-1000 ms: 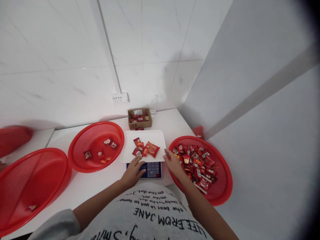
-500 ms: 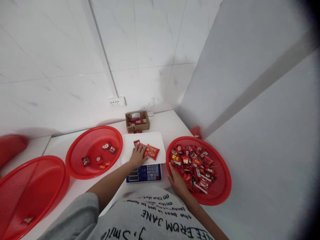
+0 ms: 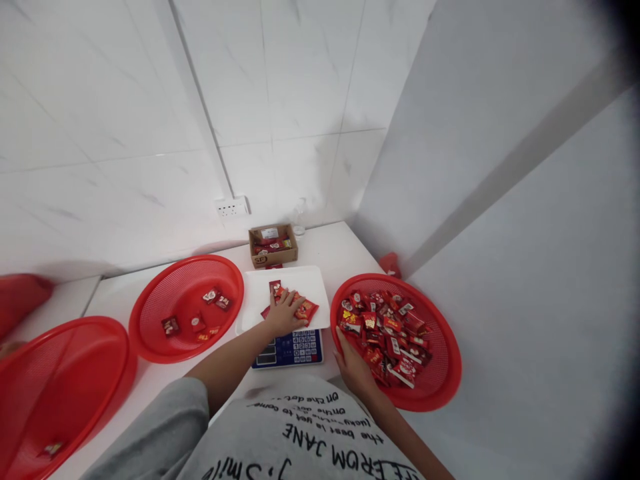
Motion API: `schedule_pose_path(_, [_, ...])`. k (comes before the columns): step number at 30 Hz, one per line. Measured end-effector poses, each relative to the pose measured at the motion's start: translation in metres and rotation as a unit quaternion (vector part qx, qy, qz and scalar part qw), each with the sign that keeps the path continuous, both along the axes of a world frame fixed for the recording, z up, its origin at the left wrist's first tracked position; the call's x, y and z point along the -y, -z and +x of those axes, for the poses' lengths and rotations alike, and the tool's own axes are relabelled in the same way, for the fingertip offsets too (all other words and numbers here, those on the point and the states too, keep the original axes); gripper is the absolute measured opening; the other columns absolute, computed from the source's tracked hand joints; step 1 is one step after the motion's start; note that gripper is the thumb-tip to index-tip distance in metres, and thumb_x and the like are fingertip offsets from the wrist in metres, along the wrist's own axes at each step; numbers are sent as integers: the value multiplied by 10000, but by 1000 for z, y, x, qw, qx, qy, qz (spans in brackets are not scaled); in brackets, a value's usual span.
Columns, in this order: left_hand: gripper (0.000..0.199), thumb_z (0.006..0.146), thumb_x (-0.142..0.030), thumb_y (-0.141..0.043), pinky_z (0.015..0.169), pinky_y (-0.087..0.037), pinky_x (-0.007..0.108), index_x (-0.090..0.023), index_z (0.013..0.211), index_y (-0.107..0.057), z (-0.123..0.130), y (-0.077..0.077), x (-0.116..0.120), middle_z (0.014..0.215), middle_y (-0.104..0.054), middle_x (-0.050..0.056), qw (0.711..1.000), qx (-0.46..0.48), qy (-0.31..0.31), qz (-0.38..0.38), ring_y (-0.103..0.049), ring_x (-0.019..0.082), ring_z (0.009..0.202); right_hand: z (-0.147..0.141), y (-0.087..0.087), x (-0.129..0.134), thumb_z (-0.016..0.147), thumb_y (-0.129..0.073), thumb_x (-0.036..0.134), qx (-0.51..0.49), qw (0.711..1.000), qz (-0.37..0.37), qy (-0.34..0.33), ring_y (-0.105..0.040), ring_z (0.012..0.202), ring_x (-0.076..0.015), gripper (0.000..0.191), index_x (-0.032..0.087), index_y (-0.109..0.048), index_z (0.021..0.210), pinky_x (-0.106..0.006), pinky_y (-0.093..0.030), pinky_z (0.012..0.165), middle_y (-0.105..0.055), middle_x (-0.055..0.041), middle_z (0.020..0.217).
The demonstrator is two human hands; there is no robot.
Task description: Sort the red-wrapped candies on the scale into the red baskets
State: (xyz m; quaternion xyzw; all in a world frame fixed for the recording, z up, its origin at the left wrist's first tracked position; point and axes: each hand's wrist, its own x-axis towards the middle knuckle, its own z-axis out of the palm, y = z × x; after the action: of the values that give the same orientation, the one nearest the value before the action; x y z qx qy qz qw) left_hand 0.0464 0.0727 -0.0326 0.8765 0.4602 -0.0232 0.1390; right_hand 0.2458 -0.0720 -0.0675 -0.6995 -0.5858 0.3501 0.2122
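My left hand (image 3: 286,312) lies with fingers spread over red snack packets (image 3: 306,311) on the white tray (image 3: 310,277) of a weighing scale. Parts of the packets stick out around its fingers. Below the tray shows the scale's blue keypad panel (image 3: 295,349). On the right, my right hand (image 3: 349,357) holds the near left rim of a red plastic basket (image 3: 453,363), its fingers partly hidden. Many small red-wrapped snacks (image 3: 393,333) fill much of that basket.
Left of the scale stands a red basket (image 3: 150,293) with several packets. Another red basket (image 3: 107,407) is nearer, a skin-coloured shape (image 3: 10,348) behind it. A small cardboard box (image 3: 275,259) of packets and a clear bottle (image 3: 299,219) stand by the wall.
My left hand has slid slightly right across the packets, uncovering some on its left side. My right hand stays at the basket rim. A skin-coloured shape has appeared at the far left.
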Motion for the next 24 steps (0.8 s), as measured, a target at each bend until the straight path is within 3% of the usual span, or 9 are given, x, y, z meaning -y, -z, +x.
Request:
schedule_pose_path(5, [645, 764, -557, -533, 1084, -37, 548, -259, 1327, -426, -34, -4, -9, 1452, -319, 122, 993, 42, 106, 8, -213, 310, 1354, 0, 0, 1, 864, -337, 235, -7, 1000, 13, -2, -349, 1311, -203, 572, 164, -233, 1422, -418, -313, 1055, -349, -113, 1441])
schedule_pose_path(8, [612, 800, -537, -497, 1088, -67, 536, -282, 1347, -396, -53, -4, -12, 1475, -276, 103, 994, 53, 98, 15, -168, 287, 1372, 0, 3, 1, 863, -344, 243, -8, 1000, 17, 4, -370, 1298, -212, 572, 161, -243, 1419, -424, -332, 1041, -374, -124, 1425])
schedule_pose_path(11, [577, 864, -481, -417, 1091, -125, 512, -238, 1382, -342, -74, -2, -10, 1488, -242, 111, 997, 47, -37, 55, -154, 270, 1378, 1, 6, 1, 871, -333, 260, -5, 1000, 8, 4, -371, 1298, -220, 568, 148, -242, 1420, -422, -345, 1032, -374, -132, 1423])
schedule_pose_path(13, [571, 886, -441, -387, 1083, -165, 504, -181, 1391, -327, -94, 2, -5, 1482, -244, 140, 983, 26, -161, 86, -165, 282, 1374, 1, 8, 1, 873, -330, 267, -5, 1000, 7, 1, -367, 1300, -217, 568, 155, -236, 1422, -414, -341, 1038, -359, -124, 1434])
schedule_pose_path(15, [574, 890, -423, -380, 1074, -182, 515, -147, 1391, -324, -118, 5, 3, 1476, -248, 160, 964, -3, -245, 98, -174, 296, 1369, 2, 9, 1, 872, -331, 274, -3, 1000, 8, -1, -356, 1307, -212, 572, 158, -232, 1424, -406, -335, 1044, -344, -118, 1443])
schedule_pose_path(19, [595, 879, -451, -391, 1074, -160, 530, -155, 1391, -323, -165, 8, 21, 1470, -273, 146, 951, -54, -291, 87, -168, 293, 1371, 2, 9, 1, 878, -303, 299, 4, 1000, -3, -4, -339, 1316, -212, 576, 133, -225, 1424, -402, -337, 1044, -335, -125, 1446])
schedule_pose_path(24, [647, 869, -491, -378, 1074, -148, 535, -145, 1407, -280, -209, 1, 28, 1480, -247, 145, 928, -74, -356, 83, -152, 291, 1374, 2, 9, 2, 880, -289, 311, 4, 1000, -7, -10, -332, 1320, -215, 584, 126, -210, 1428, -405, -330, 1048, -316, -124, 1455])
